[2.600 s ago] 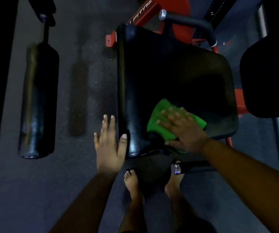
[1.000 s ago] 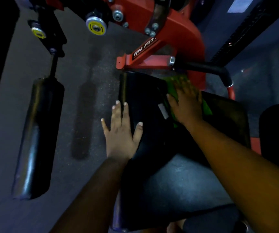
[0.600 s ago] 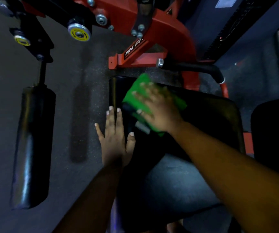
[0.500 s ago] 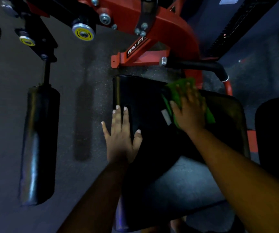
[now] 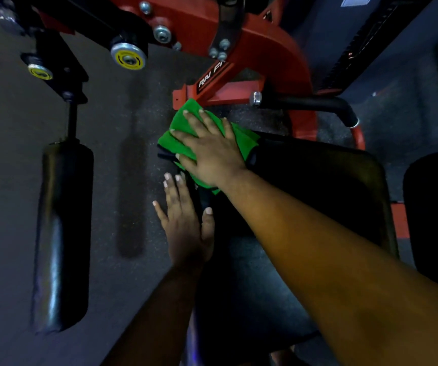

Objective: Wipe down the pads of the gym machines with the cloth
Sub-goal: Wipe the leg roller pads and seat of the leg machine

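Head camera looks steeply down, close over the seat pad (image 5: 331, 196)

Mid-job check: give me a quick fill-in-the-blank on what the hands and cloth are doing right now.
1. The cloth under the right hand is ____ in colour.
2. The right hand lies ____ on the cloth, fingers spread, at the seat pad's far left corner.
3. The left hand rests on the pad's ____ edge.
4. The machine frame is ____.

Missing words: green; flat; left; red

I am seeing open floor (image 5: 138, 180) lying between the roller pad (image 5: 63, 233) and the seat pad (image 5: 318, 207), while the red frame (image 5: 239, 91) and black handle bar (image 5: 310, 105) are crowding the seat's far edge.
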Tool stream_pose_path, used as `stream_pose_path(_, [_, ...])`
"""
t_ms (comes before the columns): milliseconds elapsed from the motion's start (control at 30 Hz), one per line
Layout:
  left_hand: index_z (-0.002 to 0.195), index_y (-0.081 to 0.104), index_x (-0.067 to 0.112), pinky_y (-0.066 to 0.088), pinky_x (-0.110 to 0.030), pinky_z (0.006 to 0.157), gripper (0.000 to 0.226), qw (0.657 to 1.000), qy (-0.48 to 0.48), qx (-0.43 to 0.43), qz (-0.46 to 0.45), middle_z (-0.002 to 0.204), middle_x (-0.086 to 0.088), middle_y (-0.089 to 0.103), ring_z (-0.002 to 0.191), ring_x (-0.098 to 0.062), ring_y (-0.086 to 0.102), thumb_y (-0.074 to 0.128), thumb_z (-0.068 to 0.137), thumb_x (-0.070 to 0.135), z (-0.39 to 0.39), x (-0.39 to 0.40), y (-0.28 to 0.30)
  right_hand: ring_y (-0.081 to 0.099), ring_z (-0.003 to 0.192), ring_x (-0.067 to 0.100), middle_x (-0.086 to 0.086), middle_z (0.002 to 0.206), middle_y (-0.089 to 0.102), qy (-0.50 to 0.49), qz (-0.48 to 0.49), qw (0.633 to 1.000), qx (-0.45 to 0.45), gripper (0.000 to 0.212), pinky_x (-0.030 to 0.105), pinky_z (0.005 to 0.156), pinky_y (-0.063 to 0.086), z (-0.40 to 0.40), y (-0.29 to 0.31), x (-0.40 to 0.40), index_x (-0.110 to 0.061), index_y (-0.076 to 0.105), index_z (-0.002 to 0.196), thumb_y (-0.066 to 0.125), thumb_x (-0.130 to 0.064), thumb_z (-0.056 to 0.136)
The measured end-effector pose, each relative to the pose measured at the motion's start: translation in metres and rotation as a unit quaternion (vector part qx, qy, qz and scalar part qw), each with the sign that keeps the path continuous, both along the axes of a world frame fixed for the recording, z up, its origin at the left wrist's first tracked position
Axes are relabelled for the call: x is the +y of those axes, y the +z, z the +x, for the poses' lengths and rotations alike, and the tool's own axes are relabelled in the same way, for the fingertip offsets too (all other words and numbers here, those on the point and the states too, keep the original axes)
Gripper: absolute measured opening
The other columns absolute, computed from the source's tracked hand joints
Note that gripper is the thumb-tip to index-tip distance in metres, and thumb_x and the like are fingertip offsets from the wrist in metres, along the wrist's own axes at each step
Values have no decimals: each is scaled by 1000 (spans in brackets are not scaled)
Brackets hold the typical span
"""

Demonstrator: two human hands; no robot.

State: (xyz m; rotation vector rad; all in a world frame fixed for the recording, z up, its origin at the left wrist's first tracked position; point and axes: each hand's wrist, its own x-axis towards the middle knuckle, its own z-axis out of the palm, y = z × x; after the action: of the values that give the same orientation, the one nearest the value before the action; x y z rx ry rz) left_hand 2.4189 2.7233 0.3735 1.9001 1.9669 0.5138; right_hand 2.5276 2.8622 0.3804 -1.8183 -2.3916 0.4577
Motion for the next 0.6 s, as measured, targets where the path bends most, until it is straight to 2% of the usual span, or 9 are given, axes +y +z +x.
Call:
stream_pose_path(100, [160, 11, 4, 7, -66, 121, 82, 1000, 15, -27, 4, 169, -13, 7, 157, -27, 12, 29, 96, 52, -3, 0, 1, 12, 157, 25, -3, 170, 18, -1, 34, 999, 19, 62, 60, 122, 14, 9, -6, -53, -44, 36, 154, 43, -59, 95])
stream_pose_path(200, [161, 17, 8, 7, -67, 121, 78, 1000, -20, 20, -14, 170, -13, 8, 158, -27, 10, 30, 96, 51, -3, -1, -1, 20, 155, 27, 0, 169, 23, 22, 24, 999, 21, 65, 59, 120, 21, 50, -20, -80, -42, 33, 155, 42, -61, 94])
stream_pose_path(300, [162, 22, 16, 5, -71, 119, 76, 991, -94, 99, -14, 170, -11, 11, 158, -27, 10, 34, 96, 52, 0, -3, 1, 23, 154, 32, 5, 168, 24, -138, -15, 990, 8, 68, 62, 117, 27, 116, -37, -86, -39, 29, 158, 36, -61, 94])
stream_pose_path(367, [162, 23, 20, 2, -71, 119, 76, 983, -129, 130, -25, 170, -9, 13, 158, -26, 10, 35, 96, 58, 1, -1, -1, 15, 156, 30, 5, 170, 19, -233, -44, 971, 1, 69, 63, 120, 21, 146, -44, -101, -37, 23, 160, 30, -62, 95])
stream_pose_path(433, [161, 25, 22, 2, -71, 119, 78, 978, -135, 155, -33, 170, -8, 15, 158, -26, 10, 35, 96, 63, 3, 0, -2, 13, 156, 30, 5, 170, 19, -289, -55, 956, -9, 71, 65, 120, 17, 133, -44, -102, -35, 23, 160, 28, -61, 94])
stream_pose_path(500, [161, 26, 20, 4, -71, 119, 80, 976, -133, 168, -35, 170, -9, 15, 158, -27, 10, 33, 96, 65, 5, 1, -1, 17, 155, 33, 4, 169, 22, -264, -52, 963, -7, 73, 67, 119, 18, 92, -32, -89, -34, 24, 160, 28, -60, 92])
stream_pose_path(600, [161, 25, 18, 5, -70, 119, 81, 972, -135, 189, -28, 170, -9, 15, 158, -27, 10, 30, 97, 67, 5, 1, -2, 20, 155, 32, 0, 168, 25, -95, -9, 995, 12, 69, 67, 117, 19, 58, -23, -67, -38, 30, 158, 36, -60, 93])
